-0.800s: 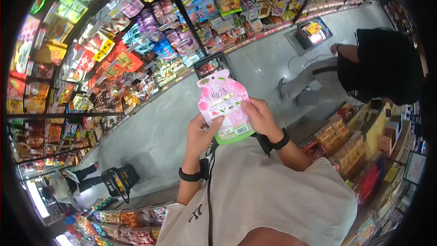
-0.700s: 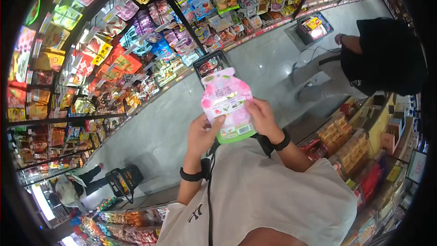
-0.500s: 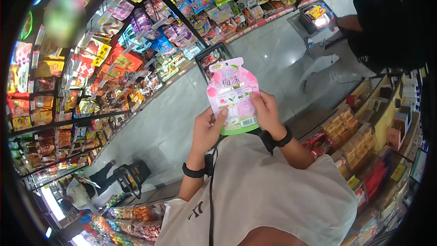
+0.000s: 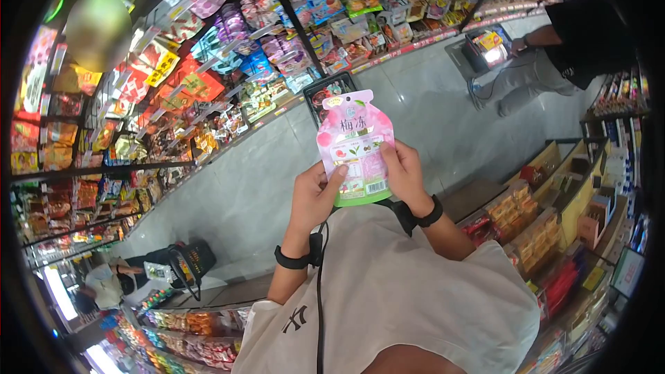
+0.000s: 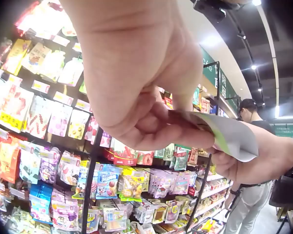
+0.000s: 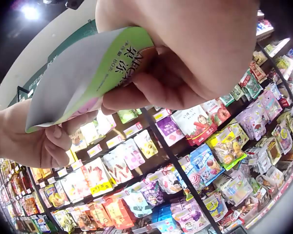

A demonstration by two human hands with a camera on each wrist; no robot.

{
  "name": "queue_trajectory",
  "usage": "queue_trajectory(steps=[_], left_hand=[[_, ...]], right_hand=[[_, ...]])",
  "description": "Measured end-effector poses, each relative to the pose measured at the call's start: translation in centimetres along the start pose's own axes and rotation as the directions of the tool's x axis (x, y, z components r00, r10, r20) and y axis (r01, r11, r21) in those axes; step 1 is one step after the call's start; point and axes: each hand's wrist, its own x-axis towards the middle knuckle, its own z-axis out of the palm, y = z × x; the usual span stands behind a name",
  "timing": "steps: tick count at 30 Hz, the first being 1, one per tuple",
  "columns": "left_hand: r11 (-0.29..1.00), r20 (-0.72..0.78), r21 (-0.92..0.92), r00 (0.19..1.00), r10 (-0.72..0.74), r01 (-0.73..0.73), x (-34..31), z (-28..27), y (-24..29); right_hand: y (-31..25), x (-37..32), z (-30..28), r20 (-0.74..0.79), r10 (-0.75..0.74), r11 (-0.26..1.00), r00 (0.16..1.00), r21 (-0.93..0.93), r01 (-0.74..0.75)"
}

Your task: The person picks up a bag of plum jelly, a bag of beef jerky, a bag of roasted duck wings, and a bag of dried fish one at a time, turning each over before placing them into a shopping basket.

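A pink jelly pouch [image 4: 355, 142] with a green bottom band is held upright in front of the chest, its printed side with a barcode towards me. My left hand [image 4: 313, 197] grips its left edge, thumb on the front and fingers behind. The right hand [image 4: 407, 179] pinches the opposite edge the same way. In the right wrist view, the bottom of the pouch [image 6: 83, 73] shows a silvery gusset beside green print. Seen from the left wrist, curled fingers [image 5: 151, 122] lie behind the pouch [image 5: 234, 139].
Racks of hanging snack bags [image 4: 197, 83] line the aisle ahead. One black basket [image 4: 325, 90] stands at their foot, another [image 4: 488, 48] farther right beside a person in black [image 4: 589, 41]. Packaged goods [image 4: 512, 208] fill a display at right. A person [image 4: 107, 284] stands lower left near a basket [image 4: 190, 263].
Both hands have shifted the pouch slightly up and right, keeping their grip. The person in black has moved up towards the far basket. The person at lower left now holds out a package.
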Motion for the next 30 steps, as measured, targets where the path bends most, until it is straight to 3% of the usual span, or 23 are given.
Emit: queue_trajectory(steps=[11, 14, 17, 21, 25, 30], left_hand=[[0.994, -0.196, -0.098, 0.980, 0.032, -0.052, -3.7, -15.2, -1.0], [0.969, -0.254, -0.185, 0.960, 0.115, -0.165, -4.9, -19.5, -2.6], [0.987, -0.236, -0.006, 0.959, 0.157, -0.163, -7.4, -23.7, -3.2], [0.984, -0.246, -0.086, 0.960, 0.133, -0.158, -9.3, -27.2, -3.3], [0.971, -0.315, -0.165, 0.942, 0.115, -0.173, -9.5, -30.2, -3.3], [0.972, -0.455, -0.119, 0.881, 0.127, -0.202, -8.2, -33.2, -5.4]], right_hand=[[-2.6, 3.0, 15.8, 0.207, -0.097, 0.988, 0.973, -0.099, 0.120], [-2.9, 3.7, 20.6, 0.256, -0.107, 0.984, 0.961, -0.112, 0.140], [-4.2, 3.7, 25.5, 0.299, -0.138, 0.986, 0.944, -0.053, 0.161], [-3.7, 4.4, 30.2, 0.357, -0.200, 0.975, 0.912, -0.018, 0.221], [-3.9, 5.5, 33.3, 0.473, -0.053, 0.995, 0.880, -0.049, 0.087], [-3.6, 8.2, 36.8, 0.524, -0.028, 0.989, 0.851, -0.111, 0.101]])
